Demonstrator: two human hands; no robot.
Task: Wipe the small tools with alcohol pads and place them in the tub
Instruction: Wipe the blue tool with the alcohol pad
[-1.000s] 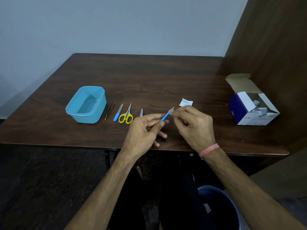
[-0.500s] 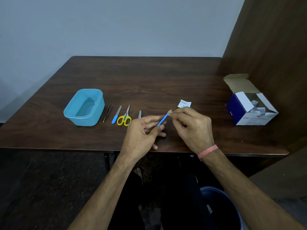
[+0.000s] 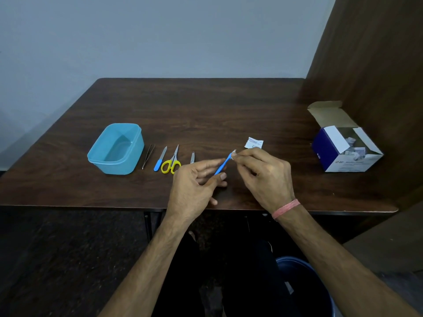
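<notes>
A person sits at a dark wooden worktop [image 3: 206, 106], both arms reaching in from the bottom of the frame. Just below centre, the left hand [image 3: 194, 186] grasps a slim blue-handled tool [image 3: 221, 167] by its lower end, tilting it up and to the right so its tip is exposed. The right hand [image 3: 265, 177] pinches a small white alcohol pad [image 3: 233, 154] around that tip, apparently to wipe it.

At centre left stands an open light-blue tub [image 3: 115, 148], with nothing seen inside it. In a row between the tub and the hands lie tweezers [image 3: 148, 156], a blue-handled file [image 3: 160, 159], yellow-handled scissors [image 3: 171, 162] and a small metal tool [image 3: 192, 157], seemingly queued for cleaning. A torn pad wrapper [image 3: 253, 143] lies just above the right hand. At the right edge sits an open box of pads [image 3: 345, 147], within reach.
</notes>
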